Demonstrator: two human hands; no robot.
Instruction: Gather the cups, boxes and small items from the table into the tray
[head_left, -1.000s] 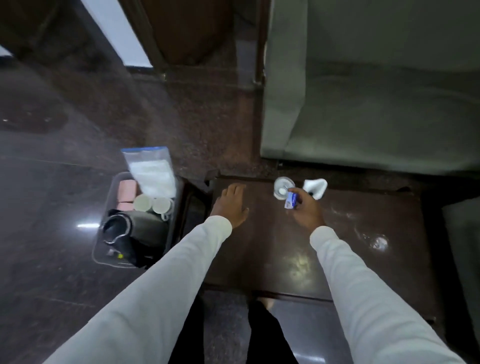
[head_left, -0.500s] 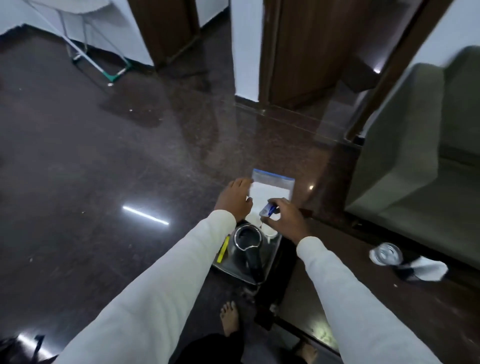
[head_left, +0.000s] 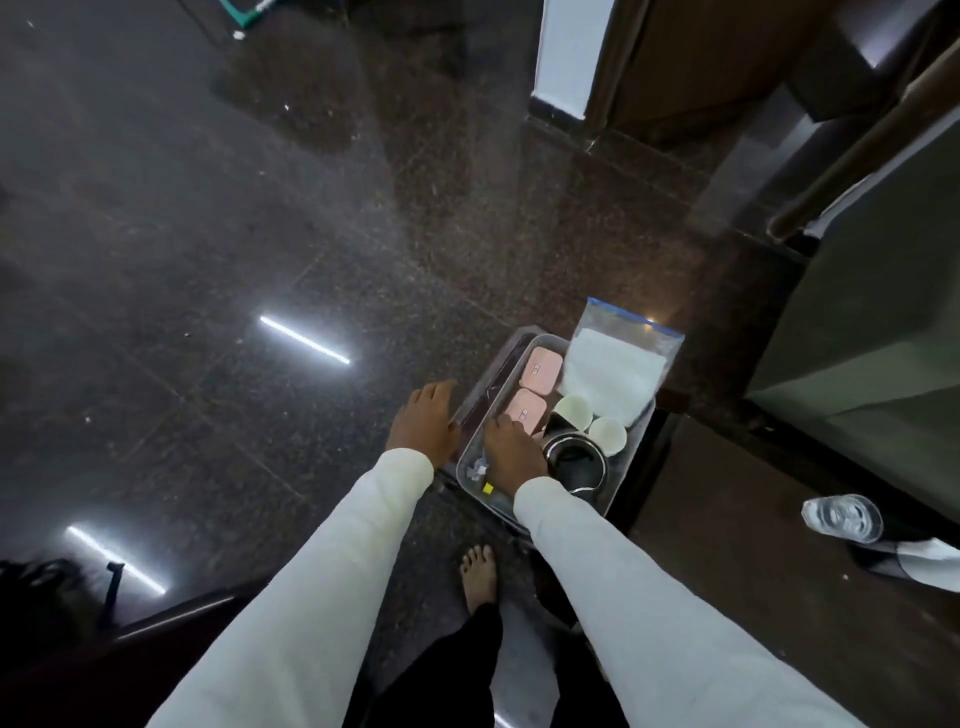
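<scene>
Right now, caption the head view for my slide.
Right hand reaches into the tray beside pink boxes; left hand rests on its edge.

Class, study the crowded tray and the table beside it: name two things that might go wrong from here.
1. The zip bag leans over the tray rim; it may slip out.
2. The right hand works close beside the kettle and two cups; it might knock a cup over.
</scene>
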